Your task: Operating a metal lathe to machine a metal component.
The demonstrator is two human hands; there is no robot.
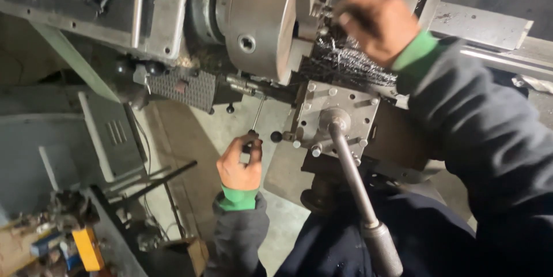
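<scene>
Lathe work seen from above. Nearest the viewer, a long steel handle (360, 196) is rising from the square tool post (337, 117), pointing back toward the person's dark clothing. The left hand (239, 164), in a dark sleeve with a green cuff, is closing its fingers around the black knob of a thin lever (257, 117) below the carriage. Farther off, the right hand (377, 23) is reaching into a tangle of dark metal swarf (345, 64) just beside the chuck (262, 21); its fingers are curling, but whether they are gripping anything cannot be told.
</scene>
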